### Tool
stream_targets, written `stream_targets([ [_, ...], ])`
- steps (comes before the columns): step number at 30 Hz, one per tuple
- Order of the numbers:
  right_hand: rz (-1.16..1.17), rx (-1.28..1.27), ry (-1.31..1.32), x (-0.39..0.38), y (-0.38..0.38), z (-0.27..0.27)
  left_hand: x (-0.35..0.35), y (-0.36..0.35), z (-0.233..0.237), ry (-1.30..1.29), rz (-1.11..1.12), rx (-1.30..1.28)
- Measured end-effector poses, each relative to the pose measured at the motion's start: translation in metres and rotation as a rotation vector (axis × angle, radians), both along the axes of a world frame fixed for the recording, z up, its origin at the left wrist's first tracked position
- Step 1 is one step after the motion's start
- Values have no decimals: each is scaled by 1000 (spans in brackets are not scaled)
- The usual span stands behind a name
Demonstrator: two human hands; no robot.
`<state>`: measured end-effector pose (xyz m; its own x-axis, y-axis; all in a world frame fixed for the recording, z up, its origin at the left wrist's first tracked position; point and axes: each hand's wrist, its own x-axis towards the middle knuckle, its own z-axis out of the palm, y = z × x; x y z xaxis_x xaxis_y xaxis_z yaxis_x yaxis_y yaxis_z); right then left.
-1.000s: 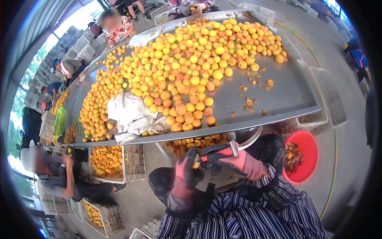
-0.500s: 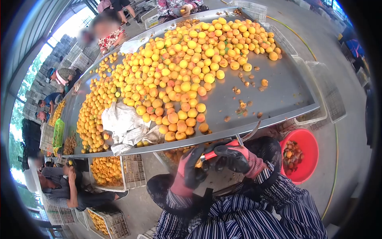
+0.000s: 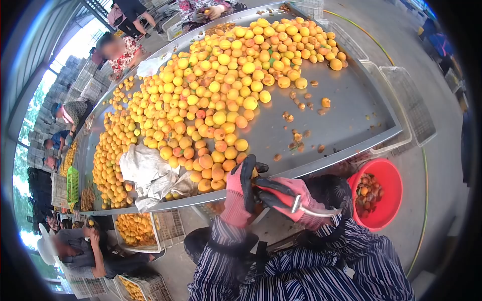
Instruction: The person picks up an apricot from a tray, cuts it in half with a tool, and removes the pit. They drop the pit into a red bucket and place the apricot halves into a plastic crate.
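Observation:
My left hand, in a pink glove with black palm and fingers, is raised at the near edge of the metal table. Its fingers close around an apricot, mostly hidden, with only a small orange-brown part showing. Against it sits my right hand, gloved alike and closed on a hand tool with a curved metal end. That end points right, over my right wrist; the handle is hidden in the glove. A large heap of apricots lies just beyond my hands.
The table's raised rim runs before me. A red bucket of fruit scraps stands right, a white cloth lies left. Crates of apricots sit below. Several people work around; one person sits at the left.
Both hands have risen toward the table edge. My right hand has turned, so the tool's metal end swung from pointing up at the table to pointing right. The view has shifted slightly.

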<state>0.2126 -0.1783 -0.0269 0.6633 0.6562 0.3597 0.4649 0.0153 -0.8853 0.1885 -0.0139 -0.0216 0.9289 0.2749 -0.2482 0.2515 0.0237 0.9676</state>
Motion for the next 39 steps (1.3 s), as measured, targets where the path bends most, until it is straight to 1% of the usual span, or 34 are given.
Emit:
stream_targets([
  [1, -6, -2, 2, 4, 0, -6, 6, -1, -1, 154, 91, -186],
  [2, 15, -63, -153, 7, 1, -11, 14, 7, -26, 153, 88, -297],
  [3, 34, -122, -309, 10, 1, -15, 13, 6, -28, 155, 82, -297],
  [4, 60, -177, -313, 14, 1, -19, 11, 5, -29, 107, 65, -315],
  [5, 55, -175, -315, 17, 1, -18, 11, 5, -29, 63, 49, -333],
  [6, 93, -122, -119, 22, 0, -15, 15, 2, -15, 199, 90, -523],
  [7, 134, -67, 73, 28, 0, -12, 18, 2, -12, 193, 82, -520],
  [8, 138, -34, -10, 33, -1, -16, 17, 3, -11, 208, 63, -612],
  [9, 144, -32, -11, 35, -1, -16, 16, 5, -11, 226, 48, -704],
  [10, 127, -19, 21, 35, -2, -16, 16, 12, -19, 243, -10, -724],
  [13, 76, -6, 94, 33, -1, -11, 22, 12, -24, 223, 15, -766],
  [14, 76, 9, 212, 32, -1, -7, 23, 14, -27, 222, 14, -766],
  [15, 77, 24, 330, 32, -1, -5, 23, 17, -31, 178, -30, -655],
  [16, 77, 25, 328, 28, -2, -18, 22, 19, -39, 135, -73, -545],
  [17, -12, 62, 483, 22, -3, -42, 18, 25, -61, 137, -75, -545],
  [18, -101, 99, 636, 19, -4, -54, 11, 33, -94, 77, -90, -369],
  [19, -101, 99, 637, 21, -4, -51, 12, 32, -91, 17, -105, -193],
  [20, -31, 224, 834, 26, -3, -46, 7, 26, -89, 17, -105, -193],
  [21, 39, 351, 1032, 28, -3, -44, 4, 5, -46, -139, -118, -124],
  [22, 18, 351, 1046, 27, -3, -51, 3, -6, -23, -295, -128, -54],
  [23, 19, 347, 1048, 29, -3, -54, 5, -3, -25, -294, -125, -56],
  [25, 90, 448, 1172, 34, -5, -56, 12, 2, -27, 82, -38, -658],
  [26, 114, 528, 1263, 35, -4, -60, 14, 0, -26, 79, -39, -658],
  [27, 118, 528, 1258, 35, -5, -59, 17, -6, -17, 126, 14, -770],
  [28, 42, 378, 983, 36, -5, -57, 20, -9, -12, 173, 64, -880],
  [29, -35, 232, 710, 37, -6, -56, 21, -2, -20, 170, 60, -877],
  [30, -35, 232, 707, 36, -6, -50, 21, 8, -22, 150, 18, -911],
  [31, -92, 248, 750, 34, -4, -40, 21, 13, -25, 129, -21, -945],
  [32, -150, 263, 792, 32, -2, -35, 18, 10, -28, 164, 68, -912],
  [33, -151, 263, 792, 31, 1, -34, 17, 9, -30, 165, 67, -912],
  [35, -211, 388, 856, 25, 5, -34, 8, 11, -42, 80, -21, -853],
  [36, -207, 389, 857, 24, 6, -36, 7, 7, -59, 78, -18, -850],
  [38, -179, 473, 1004, 24, 5, -44, 12, -6, -104, -125, 378, -267],
  [39, -181, 472, 1007, 24, 6, -38, 5, 1, -109, -122, 378, -267],
])
